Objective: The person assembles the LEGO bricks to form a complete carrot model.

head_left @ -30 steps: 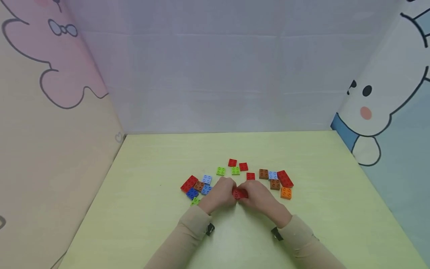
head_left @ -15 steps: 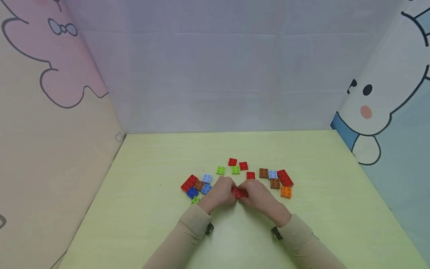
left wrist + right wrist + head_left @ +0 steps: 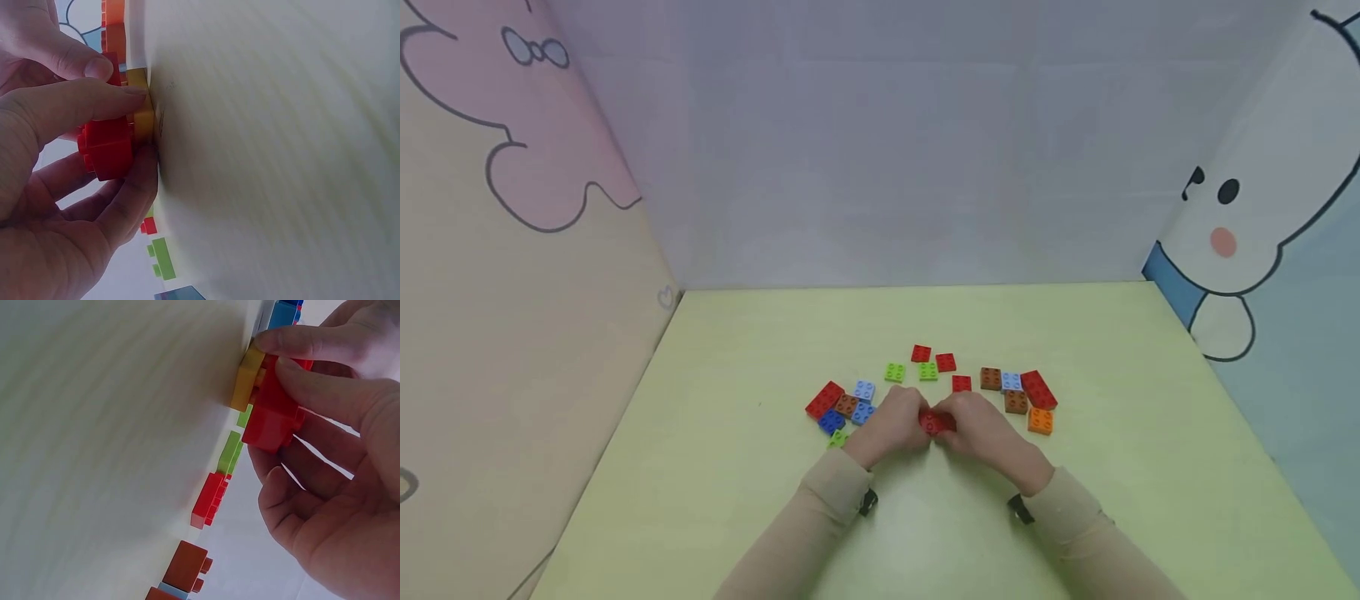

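Two bare hands meet near the lower center of the head view, where a person in beige sleeves point(image 3: 793, 533) grips a red brick point(image 3: 936, 422) over a pale green tabletop point(image 3: 943, 533). The fingers of the left hand point(image 3: 895, 421) are curled in close, the thumb laid across the red brick and its tip on a yellow brick point(image 3: 245, 381) just beneath. The fingers of the right hand point(image 3: 981, 425) are bent around the opposite end, thumb pressed to the red side. Yellow studs show in a narrow gap between the two bricks in the right wrist view; the yellow one lies close against the tabletop. At left of center, a mixed cluster point(image 3: 831, 421) gathers red, brown, blue, light blue and green pieces; at right of center, a second group point(image 3: 1016, 402) holds brown, light blue, red and orange ones. Two lime bricks point(image 3: 895, 372) and three small red bricks point(image 3: 946, 362) are scattered above the hands. A pink cartoon figure point(image 3: 553, 158) fills the upper left.
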A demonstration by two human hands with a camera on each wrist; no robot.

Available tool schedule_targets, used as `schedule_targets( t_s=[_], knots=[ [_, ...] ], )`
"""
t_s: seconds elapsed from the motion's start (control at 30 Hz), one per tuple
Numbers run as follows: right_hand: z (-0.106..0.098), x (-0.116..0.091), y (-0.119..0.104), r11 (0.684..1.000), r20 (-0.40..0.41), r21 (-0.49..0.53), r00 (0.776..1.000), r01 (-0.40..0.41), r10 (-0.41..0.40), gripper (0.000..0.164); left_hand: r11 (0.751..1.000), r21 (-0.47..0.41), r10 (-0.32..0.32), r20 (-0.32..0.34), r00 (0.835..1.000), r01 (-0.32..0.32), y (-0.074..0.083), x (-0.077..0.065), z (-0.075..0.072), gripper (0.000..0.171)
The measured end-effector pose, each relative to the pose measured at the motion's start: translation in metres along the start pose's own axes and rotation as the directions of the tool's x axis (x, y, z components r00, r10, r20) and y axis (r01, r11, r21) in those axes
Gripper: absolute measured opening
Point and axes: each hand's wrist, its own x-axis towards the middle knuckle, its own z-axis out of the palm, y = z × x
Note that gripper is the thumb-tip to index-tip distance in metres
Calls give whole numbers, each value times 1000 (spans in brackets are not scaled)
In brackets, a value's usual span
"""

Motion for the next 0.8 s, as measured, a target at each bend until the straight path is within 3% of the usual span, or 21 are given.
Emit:
schedule_targets(
  t_s=[0.43,0.8],
  knots=[
    [1,1,2,1000,-11,13,1000,6,-6,25,1000,-4,-30,10,1000,30,1,1,-1,12],
    [-2,0,0,1000,33,0,999,-26,26,28,1000,15,8,-19,1000,-8,-1,2,0,13]
  ],
)
